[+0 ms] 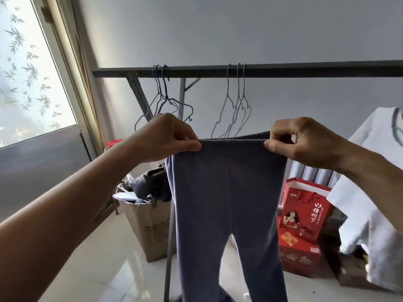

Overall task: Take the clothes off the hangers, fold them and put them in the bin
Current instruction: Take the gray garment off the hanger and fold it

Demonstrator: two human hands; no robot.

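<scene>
A pair of blue-grey trousers [226, 192] hangs in front of me, held up by the waistband, legs dangling toward the floor. My left hand [168, 138] pinches the waistband's left corner and my right hand [301, 140] pinches its right corner. Behind them a dark metal rail [283, 69] carries two clusters of bare wire hangers, the left cluster [165, 101] and the right cluster [237, 105]. A white garment [379, 192] hangs at the far right. No bin is in view.
A window [28, 73] fills the left side. On the tiled floor behind the trousers stand a cardboard box [150, 227] stuffed with bags and red gift boxes [305, 225]. The rack's slanted leg [169, 247] runs down beside the trousers.
</scene>
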